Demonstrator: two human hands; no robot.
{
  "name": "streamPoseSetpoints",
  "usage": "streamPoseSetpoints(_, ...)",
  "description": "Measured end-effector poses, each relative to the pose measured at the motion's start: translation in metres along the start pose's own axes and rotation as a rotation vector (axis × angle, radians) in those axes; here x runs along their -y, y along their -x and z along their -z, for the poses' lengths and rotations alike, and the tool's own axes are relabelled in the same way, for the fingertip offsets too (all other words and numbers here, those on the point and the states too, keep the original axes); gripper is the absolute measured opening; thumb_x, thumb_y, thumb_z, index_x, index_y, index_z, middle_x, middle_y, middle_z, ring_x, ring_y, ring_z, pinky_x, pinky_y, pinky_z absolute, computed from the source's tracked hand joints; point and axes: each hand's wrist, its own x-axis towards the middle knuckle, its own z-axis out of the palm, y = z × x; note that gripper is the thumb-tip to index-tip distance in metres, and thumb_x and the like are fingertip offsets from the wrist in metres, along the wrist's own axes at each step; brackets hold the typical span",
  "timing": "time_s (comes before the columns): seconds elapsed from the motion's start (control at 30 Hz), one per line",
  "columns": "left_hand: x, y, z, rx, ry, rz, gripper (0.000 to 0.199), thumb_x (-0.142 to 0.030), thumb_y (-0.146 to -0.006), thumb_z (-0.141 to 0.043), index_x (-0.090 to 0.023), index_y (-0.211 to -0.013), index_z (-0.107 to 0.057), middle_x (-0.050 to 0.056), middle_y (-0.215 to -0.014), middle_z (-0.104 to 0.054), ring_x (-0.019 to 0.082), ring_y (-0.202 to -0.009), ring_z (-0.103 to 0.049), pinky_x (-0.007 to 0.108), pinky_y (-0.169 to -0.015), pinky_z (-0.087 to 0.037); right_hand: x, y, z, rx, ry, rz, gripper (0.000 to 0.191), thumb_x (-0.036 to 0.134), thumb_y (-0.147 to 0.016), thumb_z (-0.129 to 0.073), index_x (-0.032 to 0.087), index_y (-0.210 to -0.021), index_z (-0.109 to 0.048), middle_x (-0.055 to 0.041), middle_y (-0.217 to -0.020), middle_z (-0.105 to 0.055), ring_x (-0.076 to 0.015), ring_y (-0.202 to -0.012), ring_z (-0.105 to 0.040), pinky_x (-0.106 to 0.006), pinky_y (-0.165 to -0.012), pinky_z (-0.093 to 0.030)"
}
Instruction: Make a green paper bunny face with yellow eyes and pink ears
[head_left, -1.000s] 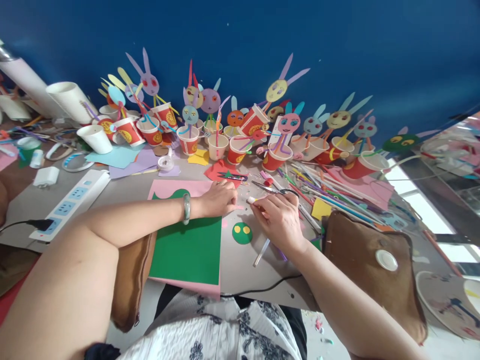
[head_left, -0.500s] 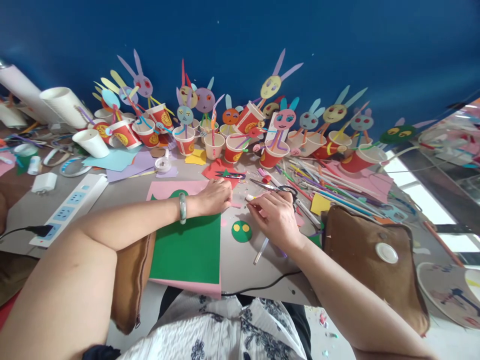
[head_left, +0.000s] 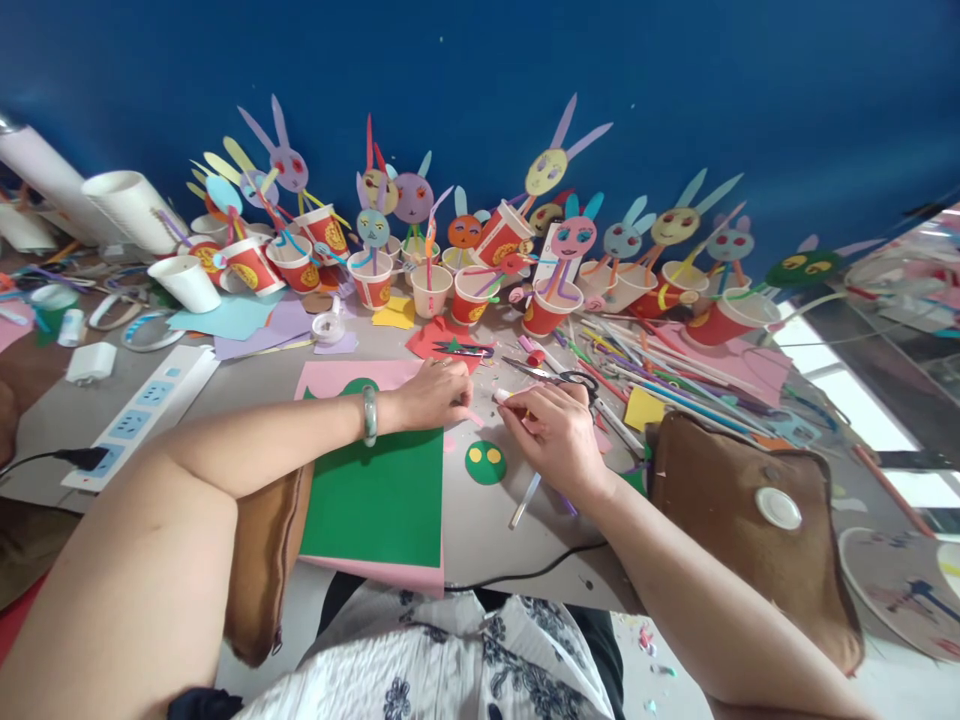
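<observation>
The person's right hand (head_left: 559, 430) was narrowed in a pinch around a small white-tipped stick (head_left: 500, 397), possibly glue. The left hand (head_left: 444, 393) lay low, fingers curled at the end of a thin pale-pink paper strip (head_left: 476, 420); whether they gripped it or merely pressed it, I could not tell. A round green paper disc with two yellow ovals (head_left: 486, 471) lay flat on the grey tabletop (head_left: 480, 540), nearer the person than the strip and apart from both hands. Good handling seemed to call for a steady left fingertip and light, short strokes from the right (paper so thin would likely curl under a hard push), with knuckles kept clear of the black-handled metal scissors (head_left: 577, 380) just beyond.
</observation>
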Motion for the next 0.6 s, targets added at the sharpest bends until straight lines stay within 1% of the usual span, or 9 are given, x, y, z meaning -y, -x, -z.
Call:
streamPoseSetpoints(0.1,0.0029,-0.0009,-0.0015,-0.011,0.017,0.0,0.027,-0.042,-0.084,-0.076,-0.016,-0.088,-0.069,0.006,-0.097,-0.064,0.023,-0.098,-0.057,0.036,-0.087,-0.038,0.0003,-0.0002,0.0003,-0.014,0.007,-0.004,0.013,0.023,-0.094,-0.061,0.021,-0.081,-0.064,-0.0017,-0.077,-0.074,-0.0184,-0.071,-0.066,-0.037,-0.081,-0.039)
streamPoseSetpoints(0.23,0.0061,-0.0019,-0.0022,-0.001,0.049,-0.007,0.027,-0.04,-0.081,-0.081,-0.016,-0.078,-0.069,0.006,-0.095,-0.064,0.022,-0.097,-0.057,0.035,-0.087,-0.039,0.0012,-0.0001,0.0001,-0.021,-0.016,-0.02,0.013,0.024,-0.094,-0.061,0.021,-0.082,-0.065,-0.0012,-0.076,-0.074,-0.0182,-0.071,-0.065,-0.037,-0.082,-0.039)
streamPoseSetpoints(0.37,0.0076,-0.0015,-0.0012,0.009,0.039,-0.027,0.03,-0.041,-0.083,-0.078,-0.015,-0.075,-0.068,0.006,-0.093,-0.063,0.02,-0.093,-0.057,0.034,-0.084,-0.04,0.0011,-0.0001,-0.001,-0.014,-0.08,-0.072,0.014,0.026,-0.095,-0.061,0.021,-0.082,-0.066,-0.0001,-0.072,-0.071,-0.0174,-0.068,-0.064,-0.037,-0.08,-0.039)
streamPoseSetpoints(0.53,0.0078,0.0012,0.0042,0.029,0.009,-0.041,0.02,-0.034,-0.084,-0.077,-0.015,-0.085,-0.07,0.006,-0.096,-0.063,0.02,-0.093,-0.057,0.033,-0.084,-0.041,0.0016,0.0009,-0.0018,0.004,-0.119,-0.113,0.014,0.027,-0.093,-0.06,0.022,-0.082,-0.066,-0.0001,-0.068,-0.069,-0.0178,-0.067,-0.064,-0.036,-0.079,-0.042)
streamPoseSetpoints(0.6,0.0077,0.0016,0.006,0.046,-0.01,-0.057,0.02,-0.035,-0.084,-0.076,-0.015,-0.084,-0.071,0.007,-0.095,-0.063,0.02,-0.092,-0.057,0.032,-0.081,-0.041,0.0031,0.0022,-0.0018,0.023,-0.137,-0.145,0.013,0.028,-0.093,-0.059,0.022,-0.083,-0.066,-0.0008,-0.067,-0.069,-0.0176,-0.065,-0.063,-0.034,-0.074,-0.045)
